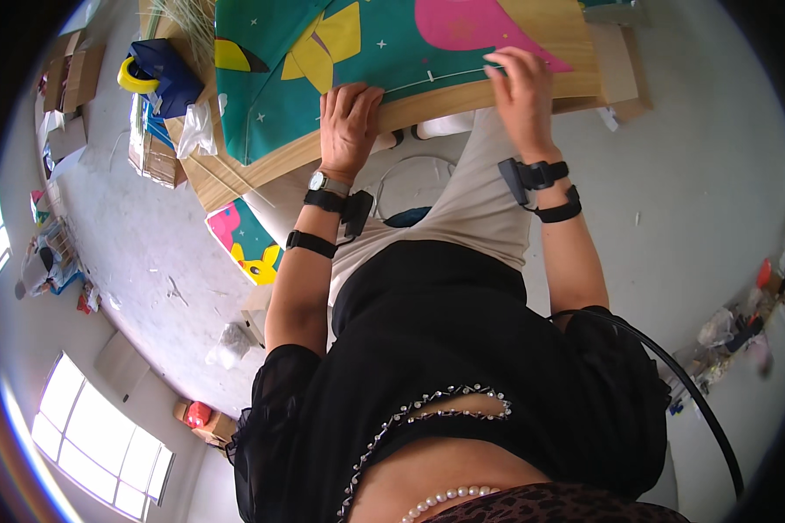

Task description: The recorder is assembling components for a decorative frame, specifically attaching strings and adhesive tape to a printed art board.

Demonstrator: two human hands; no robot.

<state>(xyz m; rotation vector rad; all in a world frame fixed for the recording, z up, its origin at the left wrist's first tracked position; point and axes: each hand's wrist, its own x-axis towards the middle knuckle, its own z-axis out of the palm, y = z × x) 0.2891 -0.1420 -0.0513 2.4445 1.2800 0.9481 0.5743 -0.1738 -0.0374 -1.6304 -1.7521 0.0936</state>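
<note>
A dark green sheet point(270, 113) printed with yellow and pink shapes lies over the near part of a wooden tabletop point(296, 161). Along its near edge runs a thin pale line point(410, 84), like a slim stick or seam, between my two hands. My left hand point(349, 126) rests on that edge, its bent fingers pressed together on the sheet. Farther right, my right hand point(523, 96) is bent over the line's right end, thumb and forefinger drawn close. What lies between those fingertips is too small to make out.
A bundle of thin pale sticks point(183, 26) lies at the table's far left. Beside it are a dark blue box point(167, 78), a yellow tape roll point(137, 77) and white crumpled plastic point(199, 131). Another printed piece point(249, 244) hangs below the table's left corner. A cardboard box point(619, 70) stands right.
</note>
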